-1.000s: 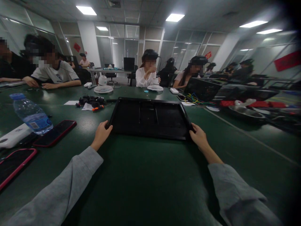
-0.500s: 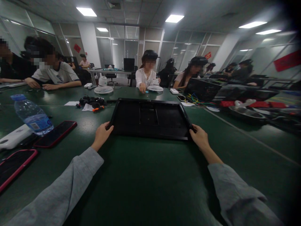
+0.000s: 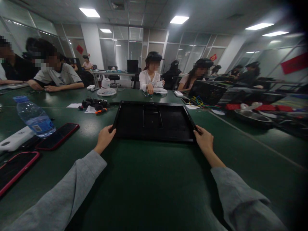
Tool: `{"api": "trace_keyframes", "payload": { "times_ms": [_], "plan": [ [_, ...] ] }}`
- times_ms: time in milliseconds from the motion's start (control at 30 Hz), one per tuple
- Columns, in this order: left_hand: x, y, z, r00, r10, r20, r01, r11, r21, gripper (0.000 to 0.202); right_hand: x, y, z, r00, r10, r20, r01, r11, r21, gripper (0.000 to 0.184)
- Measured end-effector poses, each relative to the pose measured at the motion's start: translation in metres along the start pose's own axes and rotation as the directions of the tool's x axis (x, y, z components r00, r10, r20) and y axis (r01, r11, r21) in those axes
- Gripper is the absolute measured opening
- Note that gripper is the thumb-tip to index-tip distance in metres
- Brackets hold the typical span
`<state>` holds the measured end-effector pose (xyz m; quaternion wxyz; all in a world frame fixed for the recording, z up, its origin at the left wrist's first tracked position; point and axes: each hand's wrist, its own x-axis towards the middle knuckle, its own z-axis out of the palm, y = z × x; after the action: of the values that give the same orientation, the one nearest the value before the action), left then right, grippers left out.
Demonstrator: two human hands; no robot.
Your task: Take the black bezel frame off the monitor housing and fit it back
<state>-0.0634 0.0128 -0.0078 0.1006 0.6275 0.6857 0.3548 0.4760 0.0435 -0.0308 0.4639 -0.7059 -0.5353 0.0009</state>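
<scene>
A black plastic monitor casing (image 3: 130, 122), wide and shallow with a raised rim, lies on the green table (image 3: 154, 179) in front of me, hollow side up. Its inside has a recessed section with ridges near the middle. My left hand (image 3: 105, 138) is closed on the casing's near left corner, thumb along the rim. At the near right corner, my right hand (image 3: 204, 140) grips the rim in the same way. The fingertips of both hands are partly hidden by the casing.
On the left are a water bottle (image 3: 36, 118), a red-edged phone (image 3: 59, 136) and a pink-cased phone (image 3: 18, 170). Black parts (image 3: 93, 104) lie beyond the casing. A metal pan (image 3: 252, 118) and cables (image 3: 197, 102) are to the right. Several people sit around, one opposite beside a white fan (image 3: 160, 91).
The casing and my grip stay nearly the same, with only a tiny shift of my right hand and forearm. Across the table, a person's hand has moved slightly right, toward the fan.
</scene>
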Motion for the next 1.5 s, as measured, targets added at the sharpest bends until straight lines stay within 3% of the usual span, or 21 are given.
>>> {"api": "trace_keyframes", "payload": {
  "times_ms": [133, 333, 500, 800, 1100, 1333, 1500],
  "plan": [
    [0.0, 0.001, -0.001, 0.999, 0.035, 0.015, -0.035, 0.999, 0.025, 0.041, 0.0, 0.005, 0.0, 0.999, -0.01, 0.049, 0.007, 0.997, 0.071, 0.053],
    [-0.003, 0.005, 0.0, 0.997, 0.066, -0.027, -0.061, 0.983, 0.175, 0.043, -0.002, -0.001, -0.003, 0.988, -0.022, 0.151, 0.027, 0.999, -0.031, 0.062],
    [-0.005, 0.005, 0.001, 0.996, 0.042, -0.081, -0.025, 0.98, 0.197, 0.042, -0.003, -0.002, 0.0, 0.992, -0.034, 0.121, 0.033, 0.999, 0.006, 0.059],
    [-0.001, 0.0, -0.001, 1.0, -0.005, -0.007, 0.005, 1.0, -0.006, 0.04, 0.0, 0.009, 0.006, 0.995, -0.065, 0.076, 0.06, 0.996, 0.063, 0.056],
    [0.002, -0.007, 0.005, 0.999, -0.038, -0.012, 0.036, 0.99, -0.137, 0.044, 0.003, 0.02, 0.007, 0.998, -0.033, 0.05, 0.027, 0.994, 0.109, 0.045],
    [0.001, -0.002, 0.003, 0.985, -0.139, -0.098, 0.119, 0.975, -0.186, 0.048, 0.001, 0.016, 0.005, 0.996, -0.025, 0.083, 0.014, 0.99, 0.14, 0.046],
    [-0.003, 0.008, -0.008, 0.946, -0.304, -0.116, 0.29, 0.949, -0.127, 0.05, -0.002, 0.007, 0.007, 0.986, -0.061, 0.152, 0.033, 0.983, 0.182, 0.046]
  ]
}}
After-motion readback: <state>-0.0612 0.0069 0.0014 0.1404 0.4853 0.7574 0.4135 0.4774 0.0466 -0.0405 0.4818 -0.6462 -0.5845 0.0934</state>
